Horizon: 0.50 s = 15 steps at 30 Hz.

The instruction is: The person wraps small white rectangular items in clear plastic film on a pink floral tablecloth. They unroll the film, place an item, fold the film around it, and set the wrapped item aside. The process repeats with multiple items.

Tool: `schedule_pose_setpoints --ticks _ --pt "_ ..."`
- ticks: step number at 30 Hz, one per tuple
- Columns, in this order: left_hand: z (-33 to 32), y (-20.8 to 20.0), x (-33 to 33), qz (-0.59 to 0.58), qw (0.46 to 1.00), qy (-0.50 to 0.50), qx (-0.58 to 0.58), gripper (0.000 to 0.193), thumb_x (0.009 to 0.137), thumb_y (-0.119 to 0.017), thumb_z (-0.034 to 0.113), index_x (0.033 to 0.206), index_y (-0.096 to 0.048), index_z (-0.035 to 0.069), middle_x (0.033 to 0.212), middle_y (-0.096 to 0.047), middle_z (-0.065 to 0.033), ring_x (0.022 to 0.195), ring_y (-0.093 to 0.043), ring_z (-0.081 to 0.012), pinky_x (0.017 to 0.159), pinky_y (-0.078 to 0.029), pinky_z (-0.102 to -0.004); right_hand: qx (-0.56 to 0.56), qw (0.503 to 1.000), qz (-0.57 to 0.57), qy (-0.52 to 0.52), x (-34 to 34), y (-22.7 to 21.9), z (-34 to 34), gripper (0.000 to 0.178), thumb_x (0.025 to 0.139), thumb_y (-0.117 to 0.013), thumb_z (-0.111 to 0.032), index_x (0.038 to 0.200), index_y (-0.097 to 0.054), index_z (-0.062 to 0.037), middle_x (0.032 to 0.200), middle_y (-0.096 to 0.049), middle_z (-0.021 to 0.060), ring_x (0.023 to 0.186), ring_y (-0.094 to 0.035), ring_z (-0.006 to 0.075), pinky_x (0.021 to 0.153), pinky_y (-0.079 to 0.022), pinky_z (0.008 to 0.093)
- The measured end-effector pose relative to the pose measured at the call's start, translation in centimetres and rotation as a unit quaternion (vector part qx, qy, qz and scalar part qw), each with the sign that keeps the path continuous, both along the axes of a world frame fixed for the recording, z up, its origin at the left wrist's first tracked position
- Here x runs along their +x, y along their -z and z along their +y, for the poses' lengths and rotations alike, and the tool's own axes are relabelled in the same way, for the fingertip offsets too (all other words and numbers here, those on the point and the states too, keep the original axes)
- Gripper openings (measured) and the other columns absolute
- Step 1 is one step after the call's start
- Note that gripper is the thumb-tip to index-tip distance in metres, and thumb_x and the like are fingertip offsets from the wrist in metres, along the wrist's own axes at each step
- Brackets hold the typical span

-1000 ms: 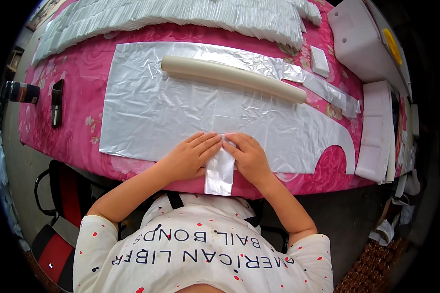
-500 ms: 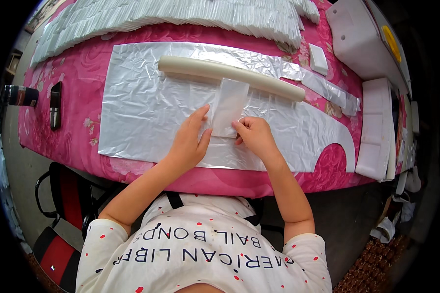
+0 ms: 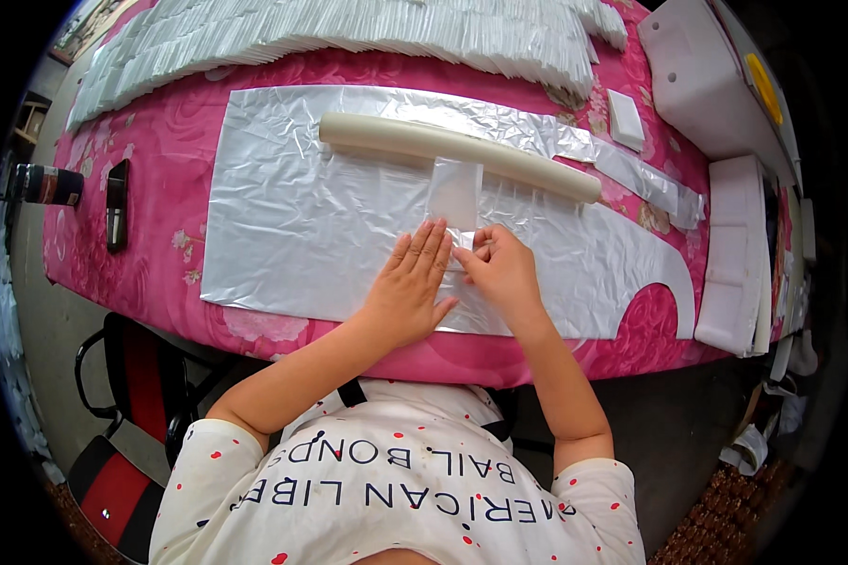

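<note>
A narrow folded piece of translucent plastic film (image 3: 455, 188) lies upright on a large silvery-white plastic sheet (image 3: 283, 217). My left hand (image 3: 408, 287) rests nearly flat over the film's lower left part, its fingers stretched out and the thumb apart. At the lower right edge of the film, my right hand (image 3: 499, 268) is closed in a pinch on it. The lower end of the film shows a shiny fold between my hands and is partly hidden by my fingers. A long cream-coloured tube (image 3: 457, 151) lies across the sheet, just beyond the film.
A pink flowered cloth (image 3: 160, 198) covers the table. Rows of folded white plastic packets (image 3: 349, 33) fill the far side. A white foam box (image 3: 716, 85) and a foam piece (image 3: 733, 250) stand at right. A phone (image 3: 117, 205) and a dark jar (image 3: 49, 185) are at left.
My left hand has moved right and come down flat on the film. The film's lower end is now folded up. My right hand keeps its pinch. The whole view has shifted slightly.
</note>
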<state>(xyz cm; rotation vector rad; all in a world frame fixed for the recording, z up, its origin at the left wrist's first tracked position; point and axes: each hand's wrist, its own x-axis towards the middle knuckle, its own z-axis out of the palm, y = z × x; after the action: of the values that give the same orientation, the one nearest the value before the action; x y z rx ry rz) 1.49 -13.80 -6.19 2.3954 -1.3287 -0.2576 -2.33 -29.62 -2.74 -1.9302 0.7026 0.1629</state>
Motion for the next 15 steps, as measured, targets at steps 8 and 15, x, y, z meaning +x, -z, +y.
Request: schedule_pose_setpoints --ticks 8,15 --pt "-0.6 -0.7 1.1 -0.024 0.998 -0.014 -0.056 0.067 0.073 -0.058 0.023 0.130 -0.037 -0.006 0.137 -0.037 -0.0199 0.126 -0.036 -0.0311 0.103 -0.028 -0.0401 -0.404 0.826 -0.291 -0.265 -1.1 2.6 -1.2 0.042 0.074 -0.064 -0.010 0.113 -0.055 -0.0002 0.118 -0.054 0.0140 0.110 -0.051 0.0276 0.096 -0.037 0.0440" --pt "-1.1 0.1 3.4 -0.143 0.986 0.008 -0.087 0.046 0.068 -0.057 0.004 0.114 -0.053 -0.002 0.117 -0.057 -0.0130 0.105 -0.054 -0.0247 0.085 -0.043 -0.0366 -0.341 0.831 -0.297 -0.324 1.1 1.5 -3.4 0.041 0.071 -0.054 0.001 0.112 -0.055 0.0011 0.117 -0.055 0.0143 0.111 -0.050 0.0283 0.095 -0.041 0.0382"
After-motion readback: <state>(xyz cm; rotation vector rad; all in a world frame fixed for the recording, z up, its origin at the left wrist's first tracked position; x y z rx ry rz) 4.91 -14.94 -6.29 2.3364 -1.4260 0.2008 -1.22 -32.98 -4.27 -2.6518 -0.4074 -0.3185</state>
